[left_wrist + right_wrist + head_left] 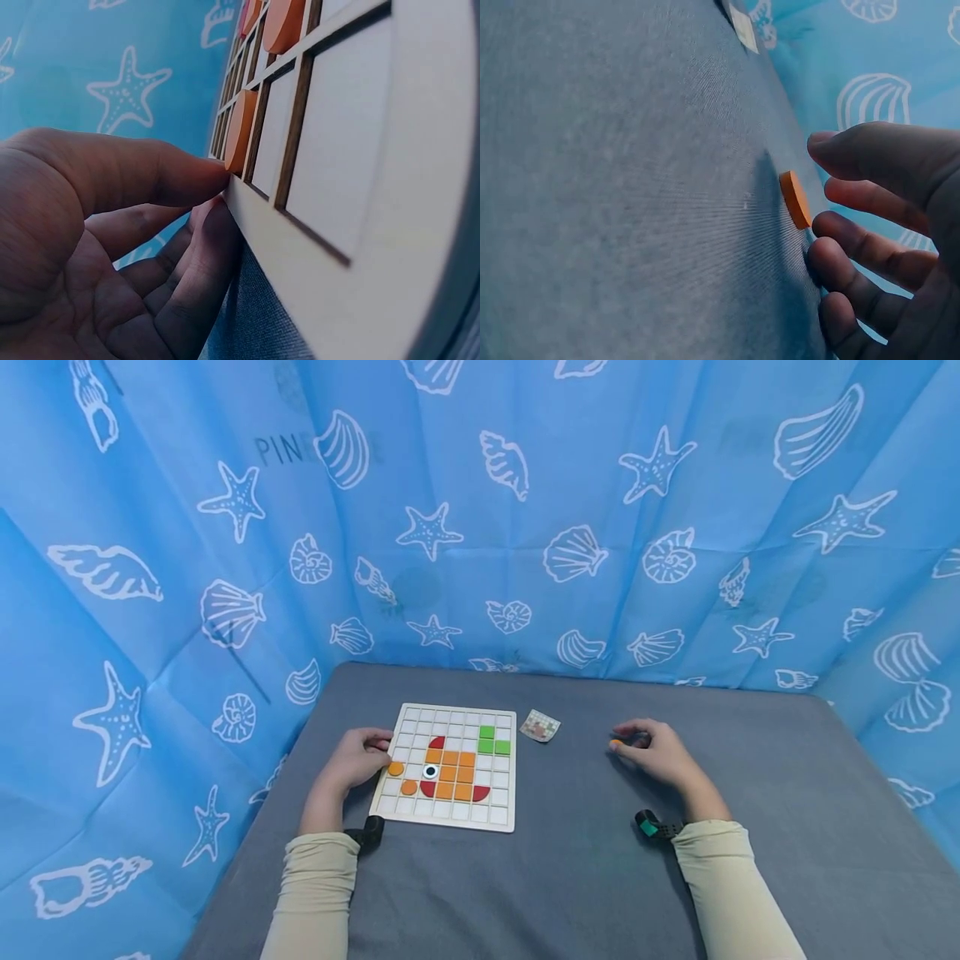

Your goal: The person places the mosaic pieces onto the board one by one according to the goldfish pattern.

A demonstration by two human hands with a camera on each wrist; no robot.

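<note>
My left hand [351, 766] holds the left edge of a white gridded puzzle board [455, 820], the thumb at its rim and the other fingers curled low against its side in the left wrist view. Beside that thumb tip sits an orange round tile [240, 131]. On the board, orange squares, red quarter-round pieces and a round eye tile [431, 772] form a fish, with green squares [486, 746] at upper right. My right hand [663, 758] hovers with parted, bent fingers around another orange piece [795, 200] lying on the cloth; the fingers look apart from it.
A small pattern card [540, 727] lies just right of the board. Grey cloth [570, 877] covers the table, and a blue shell-print curtain [480, 527] hangs behind and at the sides. Each wrist carries a black camera [367, 832].
</note>
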